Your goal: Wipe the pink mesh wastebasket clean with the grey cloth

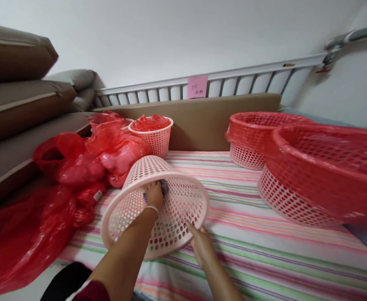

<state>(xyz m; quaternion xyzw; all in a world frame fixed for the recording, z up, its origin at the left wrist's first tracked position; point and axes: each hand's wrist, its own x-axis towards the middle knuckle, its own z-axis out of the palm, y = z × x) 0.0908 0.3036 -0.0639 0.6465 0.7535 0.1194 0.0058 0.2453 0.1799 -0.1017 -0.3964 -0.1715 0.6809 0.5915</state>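
Note:
A light pink perforated plastic basket [183, 179] lies tipped on its side on the striped sheet, its mouth facing me. My left hand [154, 195] is inside it, fingers closed on a bluish-grey cloth [164, 187] that touches the inner wall. Most of the cloth is hidden by the hand. At the lower right of the mouth, my right hand [202, 244] grips the rim, thumb inside and fingers outside.
Red plastic bags [77, 161] are heaped on the left, beside stacked cushions [20, 96]. A small bag-lined basket [158, 140] stands behind. Two larger baskets with red liners [249, 156] [296, 200] stand on the right. A railing [227, 87] with a pink note [197, 86] runs along the wall.

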